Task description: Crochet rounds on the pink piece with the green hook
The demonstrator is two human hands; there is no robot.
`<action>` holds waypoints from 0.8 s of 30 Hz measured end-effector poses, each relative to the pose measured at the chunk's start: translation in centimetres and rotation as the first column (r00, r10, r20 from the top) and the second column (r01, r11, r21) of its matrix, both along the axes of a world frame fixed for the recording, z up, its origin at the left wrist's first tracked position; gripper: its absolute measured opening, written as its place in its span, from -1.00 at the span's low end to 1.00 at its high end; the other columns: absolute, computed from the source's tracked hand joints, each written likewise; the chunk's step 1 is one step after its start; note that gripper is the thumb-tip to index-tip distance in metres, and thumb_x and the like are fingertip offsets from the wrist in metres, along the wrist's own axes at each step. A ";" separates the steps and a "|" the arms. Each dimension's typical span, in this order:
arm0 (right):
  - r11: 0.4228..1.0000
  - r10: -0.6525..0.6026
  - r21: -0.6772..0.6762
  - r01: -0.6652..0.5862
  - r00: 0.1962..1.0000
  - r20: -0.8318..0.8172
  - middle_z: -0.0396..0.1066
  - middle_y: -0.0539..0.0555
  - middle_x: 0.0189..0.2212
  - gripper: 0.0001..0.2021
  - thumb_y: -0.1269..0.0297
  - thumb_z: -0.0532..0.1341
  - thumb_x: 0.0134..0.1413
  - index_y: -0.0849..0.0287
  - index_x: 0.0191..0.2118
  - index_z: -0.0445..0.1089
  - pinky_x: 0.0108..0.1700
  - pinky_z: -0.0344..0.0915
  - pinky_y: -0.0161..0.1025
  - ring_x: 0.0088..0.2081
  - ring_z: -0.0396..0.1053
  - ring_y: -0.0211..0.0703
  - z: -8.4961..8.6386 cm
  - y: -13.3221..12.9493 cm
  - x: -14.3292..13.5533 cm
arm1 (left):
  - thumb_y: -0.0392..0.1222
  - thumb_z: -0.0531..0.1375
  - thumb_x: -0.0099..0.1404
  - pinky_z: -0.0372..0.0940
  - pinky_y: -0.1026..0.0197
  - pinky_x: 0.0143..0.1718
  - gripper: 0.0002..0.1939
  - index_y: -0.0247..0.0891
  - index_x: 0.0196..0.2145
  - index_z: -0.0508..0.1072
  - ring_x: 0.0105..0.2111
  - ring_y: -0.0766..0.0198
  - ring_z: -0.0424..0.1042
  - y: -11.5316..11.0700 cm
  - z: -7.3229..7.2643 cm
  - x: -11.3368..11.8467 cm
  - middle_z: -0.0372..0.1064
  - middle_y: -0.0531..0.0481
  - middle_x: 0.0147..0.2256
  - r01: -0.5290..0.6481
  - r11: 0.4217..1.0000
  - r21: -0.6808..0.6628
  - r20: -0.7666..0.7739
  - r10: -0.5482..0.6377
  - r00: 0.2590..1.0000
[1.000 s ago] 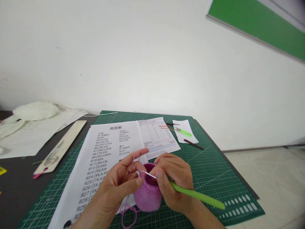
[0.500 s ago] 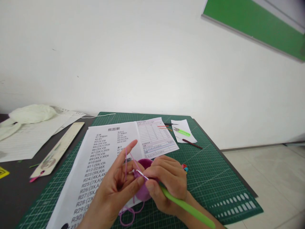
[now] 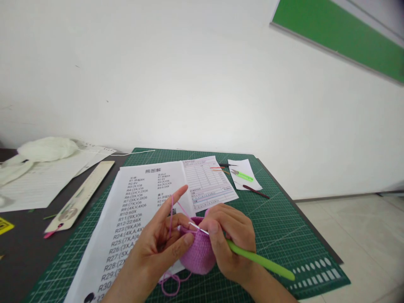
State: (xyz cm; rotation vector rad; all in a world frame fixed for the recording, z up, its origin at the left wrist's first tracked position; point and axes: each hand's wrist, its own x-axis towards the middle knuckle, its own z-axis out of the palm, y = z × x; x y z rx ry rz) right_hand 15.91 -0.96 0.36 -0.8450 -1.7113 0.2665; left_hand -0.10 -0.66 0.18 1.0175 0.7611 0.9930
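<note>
- Left hand (image 3: 159, 242): thumb and fingers pinched on the left rim of the pink crocheted piece (image 3: 199, 255); index finger raised, pink yarn (image 3: 171, 212) passing over it
- Right hand (image 3: 232, 235): closed around the green-handled hook (image 3: 268, 264), whose metal tip points toward the left hand, at the rim
- Crocheted piece: between the two hands, opening upward
- Printed pattern sheet (image 3: 135, 193): beneath and beyond the left hand
- Green snips (image 3: 244, 176): beyond the right hand, on white paper (image 3: 241, 164)
- Cutting mat (image 3: 277, 227): below both hands
</note>
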 end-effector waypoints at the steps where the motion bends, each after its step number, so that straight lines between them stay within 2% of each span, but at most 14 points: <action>1: 1.000 0.003 -0.012 -0.003 1.000 0.000 0.30 0.01 -0.62 -0.71 0.43 0.02 0.21 0.20 -0.53 0.30 -0.44 0.19 -0.27 -0.53 0.28 -0.26 0.1 0.0 0.1 | -0.17 0.32 0.23 0.06 0.28 -0.47 -0.35 0.23 0.20 0.24 -0.49 0.36 0.26 0.0 0.0 0.0 0.44 0.11 -0.39 0.004 1.000 -0.003 0.005 -0.004 1.000; 10: 0.996 0.020 -0.084 -0.017 0.999 0.027 0.28 0.00 -0.63 -0.66 0.40 0.01 0.24 0.21 -0.56 0.29 -0.46 0.13 -0.30 -0.55 0.26 -0.29 0.5 -0.1 0.0 | -0.22 0.34 0.20 0.10 0.30 -0.42 -0.34 0.09 0.21 0.26 -0.46 0.35 0.26 0.1 0.4 -0.2 0.43 0.09 -0.42 0.024 0.997 -0.072 0.079 -0.018 0.997; 13: 0.997 -0.002 -0.081 0.002 1.000 0.001 0.29 0.00 -0.63 -0.66 0.38 0.01 0.25 0.21 -0.56 0.30 -0.45 0.14 -0.30 -0.55 0.26 -0.30 0.3 -0.2 0.0 | -0.22 0.35 0.18 0.10 0.29 -0.44 -0.32 0.09 0.21 0.26 -0.48 0.35 0.26 0.1 0.3 -0.1 0.42 0.10 -0.43 0.025 0.997 -0.069 0.085 -0.019 0.996; 15: 0.991 0.015 -0.135 -0.020 0.999 -0.040 0.27 -0.01 -0.64 -0.65 0.34 0.02 0.26 0.22 -0.56 0.31 -0.47 0.12 -0.31 -0.56 0.24 -0.32 0.2 -0.1 0.1 | -0.20 0.35 0.17 0.08 0.27 -0.46 -0.32 0.08 0.21 0.25 -0.51 0.35 0.26 0.2 0.2 -0.1 0.41 0.11 -0.44 0.029 0.997 -0.072 0.082 -0.023 0.996; 19: 0.923 0.134 -0.337 -0.185 0.976 -0.169 0.24 -0.06 -0.68 -0.57 0.21 0.04 0.28 0.22 -0.59 0.37 -0.53 0.09 -0.36 -0.61 0.18 -0.37 0.4 0.2 0.6 | -0.20 0.34 0.18 0.06 0.24 -0.46 -0.32 0.03 0.22 0.23 -0.50 0.33 0.28 0.1 0.3 -0.1 0.42 0.11 -0.45 0.035 0.996 -0.084 0.068 -0.030 0.997; 21: 0.879 0.204 -0.392 -0.271 0.958 -0.203 0.27 -0.05 -0.67 -0.55 0.17 0.04 0.29 0.23 -0.58 0.41 -0.53 0.11 -0.37 -0.60 0.20 -0.36 0.6 0.4 1.0 | -0.20 0.34 0.18 0.06 0.23 -0.44 -0.33 0.01 0.22 0.24 -0.48 0.31 0.29 0.1 0.4 -0.2 0.42 0.10 -0.46 0.039 0.995 -0.093 0.064 -0.033 0.997; 24: 0.832 0.286 -0.442 -0.336 0.942 -0.177 0.34 -0.02 -0.62 -0.55 0.14 0.04 0.30 0.23 -0.53 0.46 -0.51 0.13 -0.36 -0.56 0.25 -0.34 1.0 0.5 1.6 | -0.20 0.33 0.18 0.06 0.21 -0.43 -0.35 -0.01 0.20 0.26 -0.47 0.29 0.28 0.1 0.5 -0.4 0.41 0.10 -0.46 0.044 0.994 -0.099 0.061 -0.038 0.997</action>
